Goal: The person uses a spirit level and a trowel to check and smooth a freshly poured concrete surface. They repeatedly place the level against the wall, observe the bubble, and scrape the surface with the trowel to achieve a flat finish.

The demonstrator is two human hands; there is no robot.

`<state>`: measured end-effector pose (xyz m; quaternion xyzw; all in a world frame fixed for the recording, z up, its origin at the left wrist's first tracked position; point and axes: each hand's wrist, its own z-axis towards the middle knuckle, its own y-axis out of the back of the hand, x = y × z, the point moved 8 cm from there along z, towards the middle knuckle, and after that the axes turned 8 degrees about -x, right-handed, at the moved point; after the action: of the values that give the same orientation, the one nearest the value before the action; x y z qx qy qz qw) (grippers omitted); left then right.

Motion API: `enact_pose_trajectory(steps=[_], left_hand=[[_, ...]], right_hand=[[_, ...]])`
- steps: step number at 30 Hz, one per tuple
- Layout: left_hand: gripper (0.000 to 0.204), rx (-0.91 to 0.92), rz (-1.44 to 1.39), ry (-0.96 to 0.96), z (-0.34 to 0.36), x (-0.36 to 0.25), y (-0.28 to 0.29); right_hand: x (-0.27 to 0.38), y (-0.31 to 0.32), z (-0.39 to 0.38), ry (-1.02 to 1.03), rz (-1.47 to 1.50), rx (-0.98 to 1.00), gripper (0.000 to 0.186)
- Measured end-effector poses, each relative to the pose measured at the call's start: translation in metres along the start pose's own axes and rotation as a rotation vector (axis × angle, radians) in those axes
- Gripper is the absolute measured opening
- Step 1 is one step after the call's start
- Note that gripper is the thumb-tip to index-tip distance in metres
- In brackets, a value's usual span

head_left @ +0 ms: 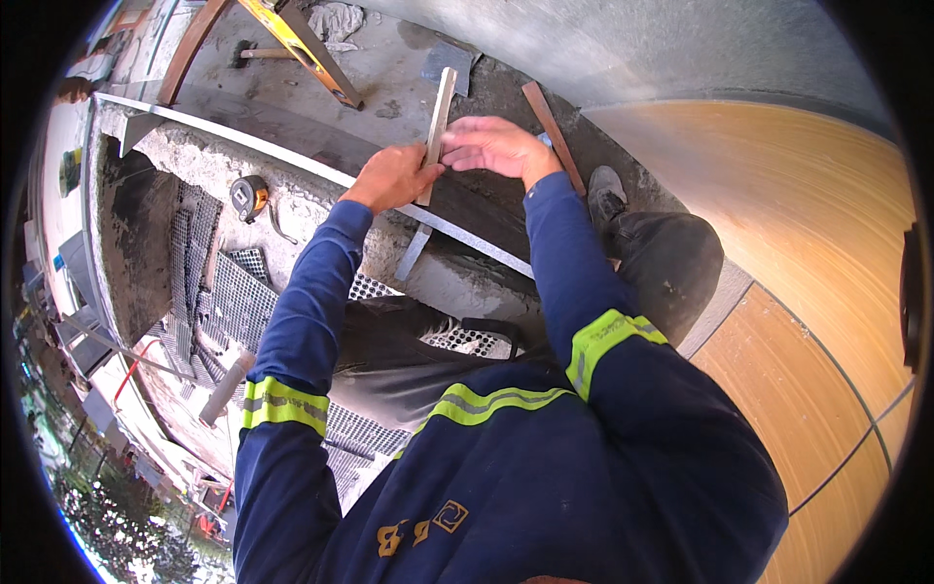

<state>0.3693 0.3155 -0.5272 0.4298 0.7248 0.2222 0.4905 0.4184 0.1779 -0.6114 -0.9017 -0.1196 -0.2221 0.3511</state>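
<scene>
My left hand (394, 178) is closed round a narrow pale wooden strip (443, 102), thumb and fingers pinching its lower half while the top sticks up beyond. My right hand (494, 146) is just right of the strip, fingers stretched toward it and slightly curled. Nothing shows in that hand, and whether its fingertips touch the strip is unclear. Under both hands runs a dark slab (477, 212) with a pale front edge (292, 167). A short flat grey piece (413, 251) juts out below that edge, close to my left wrist.
A tape measure (250, 198) rests on the rough concrete ledge at left. Beyond the slab are a yellow spirit level (309, 56), a hammer (268, 54), a grey tile piece (450, 68) and a reddish wooden bar (553, 136). Black dimpled sheets (238, 302) lie below; wood-look panels (778, 185) stand at right.
</scene>
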Motion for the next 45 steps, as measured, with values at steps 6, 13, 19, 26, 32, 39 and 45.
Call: enact_pose_trajectory(steps=[6,13,19,26,32,39,45], left_hand=[[0.051,0.081,-0.060,0.191,-0.004,0.003,0.016],[0.047,0.138,-0.105,0.234,-0.002,0.006,0.025],[0.045,0.107,-0.136,0.213,-0.007,0.007,0.028],[0.045,0.172,-0.177,0.211,-0.001,0.002,0.033],[0.045,0.160,-0.170,0.227,-0.008,0.010,0.030],[0.044,0.107,-0.220,0.239,-0.006,0.009,0.032],[0.043,0.109,-0.164,0.213,-0.007,0.012,0.029]], right_hand=[[-0.027,0.226,-0.001,-0.080,-0.532,-1.242,0.062],[-0.040,0.253,-0.001,-0.132,-1.208,-1.404,0.062],[-0.006,0.195,0.072,0.371,-1.191,-1.290,0.043],[-0.034,0.206,0.222,0.254,-0.635,-1.198,0.056],[-0.021,0.191,0.212,0.148,-0.362,-0.936,0.033],[0.007,0.220,0.166,0.222,-0.361,-0.981,0.034],[0.013,0.214,0.032,0.105,-1.004,-1.633,0.047]])
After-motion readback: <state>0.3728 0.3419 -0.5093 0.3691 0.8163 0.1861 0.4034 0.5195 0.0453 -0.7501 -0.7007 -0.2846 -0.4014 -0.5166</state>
